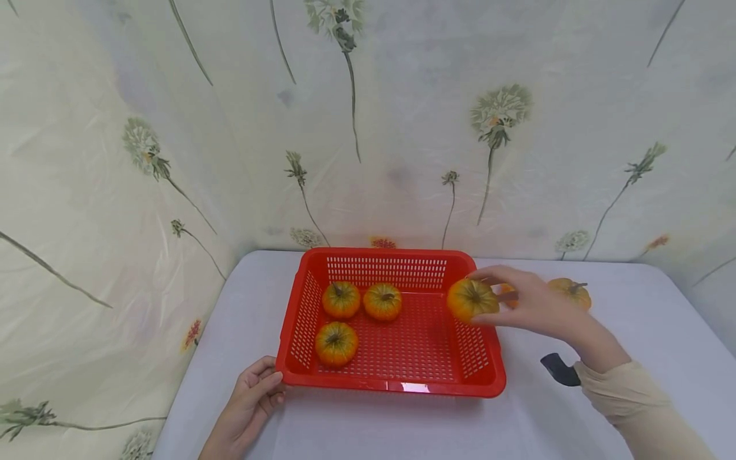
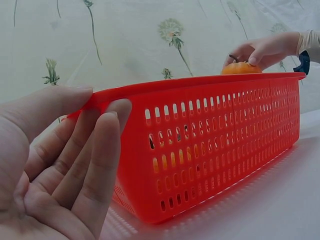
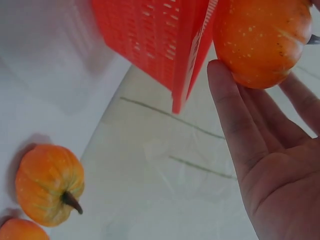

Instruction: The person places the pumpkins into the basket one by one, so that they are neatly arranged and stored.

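A red plastic basket [image 1: 397,386] with slotted walls sits on the table. Three small orange pumpkins lie inside it: one at the back left [image 1: 341,299], another beside it [image 1: 383,301] and a third nearer the front [image 1: 336,344]. My left hand [image 1: 250,402] grips the basket's front left corner, thumb over the rim and fingers under it in the left wrist view. Above the basket's right end, my right hand [image 1: 531,303] holds a fourth pumpkin [image 1: 471,300] between thumb and fingers. The right wrist view shows this held pumpkin [image 3: 262,42] beside the rim.
On the table right of the basket lie two more pumpkins, one in plain sight [image 1: 569,292] and one partly hidden behind my right hand [image 1: 508,295]. A white cloth [image 1: 253,306] covers the table. Behind it hangs a flower-patterned curtain [image 1: 402,128].
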